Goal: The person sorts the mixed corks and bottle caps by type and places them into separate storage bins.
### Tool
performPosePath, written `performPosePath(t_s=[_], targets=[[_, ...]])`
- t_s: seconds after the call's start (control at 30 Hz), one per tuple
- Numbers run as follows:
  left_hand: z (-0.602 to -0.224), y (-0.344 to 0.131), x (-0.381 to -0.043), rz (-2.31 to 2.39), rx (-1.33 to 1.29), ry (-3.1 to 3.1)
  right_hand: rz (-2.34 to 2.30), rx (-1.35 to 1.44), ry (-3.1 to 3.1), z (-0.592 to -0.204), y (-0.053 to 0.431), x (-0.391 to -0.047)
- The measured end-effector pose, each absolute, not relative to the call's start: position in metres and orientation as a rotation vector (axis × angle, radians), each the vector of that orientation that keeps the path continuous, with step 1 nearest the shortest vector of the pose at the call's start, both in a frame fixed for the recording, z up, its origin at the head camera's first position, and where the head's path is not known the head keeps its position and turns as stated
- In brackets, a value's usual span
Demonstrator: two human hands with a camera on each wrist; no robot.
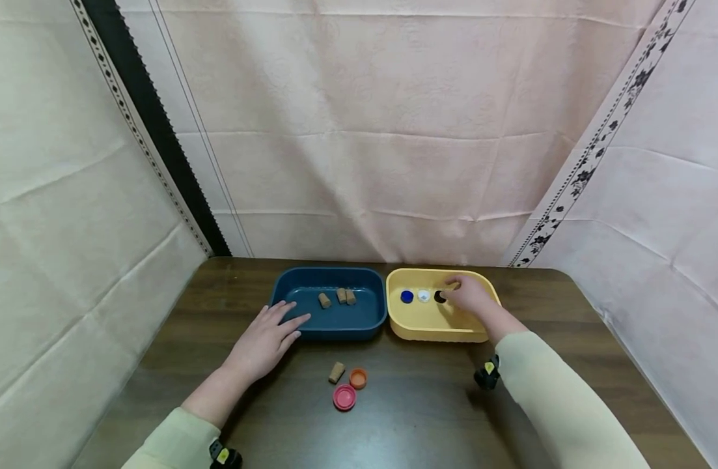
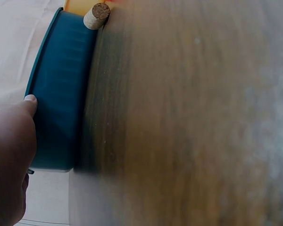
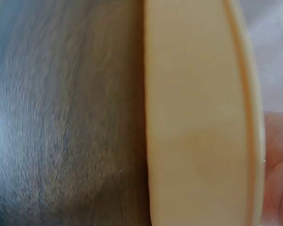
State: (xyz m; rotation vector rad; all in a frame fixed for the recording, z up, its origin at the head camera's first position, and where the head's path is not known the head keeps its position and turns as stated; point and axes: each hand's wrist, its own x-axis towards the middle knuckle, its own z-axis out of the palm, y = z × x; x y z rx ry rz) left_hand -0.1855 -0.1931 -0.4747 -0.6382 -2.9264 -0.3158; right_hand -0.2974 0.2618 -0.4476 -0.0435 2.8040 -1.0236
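My right hand reaches into the yellow tray, its fingertips pinching a black bottle cap low over the tray floor. Beside that cap lie a white cap and a blue cap. In the right wrist view the tray wall hides the fingers; only part of the hand shows. My left hand, fingers spread, rests on the near left rim of the blue tray, which holds several corks.
On the brown table, in front of the trays, are a cork, an orange cap and a pink-red cap. The trays stand side by side near the back edge. A pale cloth hangs behind.
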Motion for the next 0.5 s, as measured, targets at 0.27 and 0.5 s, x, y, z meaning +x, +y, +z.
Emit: performPosePath(t_s=[0.27, 0.5], targets=[[-0.475, -0.193, -0.186, -0.322, -0.629, -2.932, -1.568, 0.021, 2.523, -0.436, 0.265, -0.274], [-0.476, -0.192, -0.187, -0.329, -0.634, -2.940, -1.748, -0.052, 2.401, -0.424, 0.257, -0.243]])
